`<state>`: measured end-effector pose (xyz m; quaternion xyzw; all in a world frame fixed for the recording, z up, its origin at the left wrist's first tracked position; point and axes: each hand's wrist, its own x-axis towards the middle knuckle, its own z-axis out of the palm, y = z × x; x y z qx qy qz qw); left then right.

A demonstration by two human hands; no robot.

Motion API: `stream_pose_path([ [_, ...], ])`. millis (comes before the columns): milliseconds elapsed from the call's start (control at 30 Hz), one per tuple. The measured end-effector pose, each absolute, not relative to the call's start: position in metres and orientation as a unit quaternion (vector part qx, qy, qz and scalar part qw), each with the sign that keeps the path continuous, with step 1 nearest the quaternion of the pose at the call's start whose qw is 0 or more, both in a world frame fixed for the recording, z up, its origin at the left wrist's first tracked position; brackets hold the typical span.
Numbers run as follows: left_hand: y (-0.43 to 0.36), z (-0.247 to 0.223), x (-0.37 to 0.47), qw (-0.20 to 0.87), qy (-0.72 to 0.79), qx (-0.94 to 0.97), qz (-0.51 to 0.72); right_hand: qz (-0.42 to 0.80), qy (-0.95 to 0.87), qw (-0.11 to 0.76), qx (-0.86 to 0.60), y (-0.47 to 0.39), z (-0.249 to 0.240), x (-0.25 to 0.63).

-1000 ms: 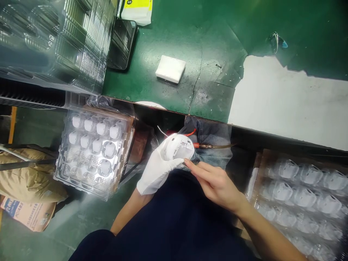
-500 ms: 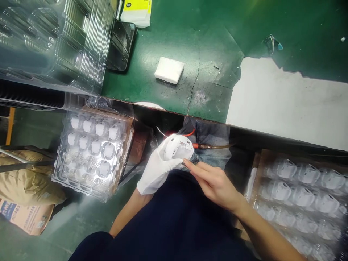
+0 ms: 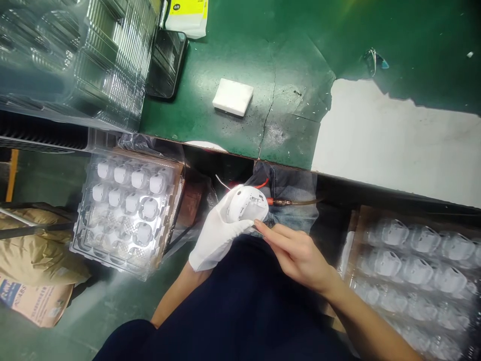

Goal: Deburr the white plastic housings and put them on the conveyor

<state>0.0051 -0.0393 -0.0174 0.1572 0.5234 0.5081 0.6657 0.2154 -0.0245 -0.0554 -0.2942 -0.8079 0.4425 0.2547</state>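
Note:
My left hand (image 3: 216, 233), in a white glove, is wrapped round a rounded white plastic shell (image 3: 248, 204) in front of my lap. The shell's hollow side, with small slots and holes, faces up. My bare right hand (image 3: 291, 248) is closed, its index fingertip and thumb at the lower right rim of the shell. Something thin may be pinched there, but it is too small to make out. Just right of the shell is a red and brass fitting (image 3: 280, 201) on a hose.
A white block (image 3: 233, 97) and a black phone-like object (image 3: 167, 65) rest on the green table (image 3: 296, 45). Clear trays (image 3: 112, 65) are stacked upper left. Trays of white parts stand at left (image 3: 124, 200) and right (image 3: 417, 271).
The view has shifted very slightly. Both hands and the shell keep nearly the same pose.

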Motion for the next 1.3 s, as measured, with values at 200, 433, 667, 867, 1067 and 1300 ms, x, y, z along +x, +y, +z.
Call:
stream_pose_path([
  [200,-0.039,-0.017,0.005,0.676,0.524,0.136,0.5,0.442,-0.811,0.251,-0.291,-0.023,-0.052,0.216],
  [433,-0.039,-0.02,0.006,0.673,0.536,0.134,0.492,0.445,-0.815,0.225,-0.293,-0.017,-0.05,0.219],
  [667,-0.043,-0.031,0.004,0.678,0.512,0.082,0.52,0.465,-0.742,0.298,-0.38,-0.014,-0.05,0.216],
  [867,-0.039,-0.033,0.009,0.669,0.489,0.03,0.559,0.549,-0.535,0.343,-0.542,-0.016,-0.058,0.198],
  [1067,-0.037,-0.026,0.01,0.664,0.493,-0.009,0.563,0.643,-0.405,0.36,-0.541,-0.01,-0.061,0.184],
  [1300,-0.038,-0.025,0.01,0.675,0.493,-0.003,0.548,0.673,-0.374,0.354,-0.532,-0.009,-0.059,0.186],
])
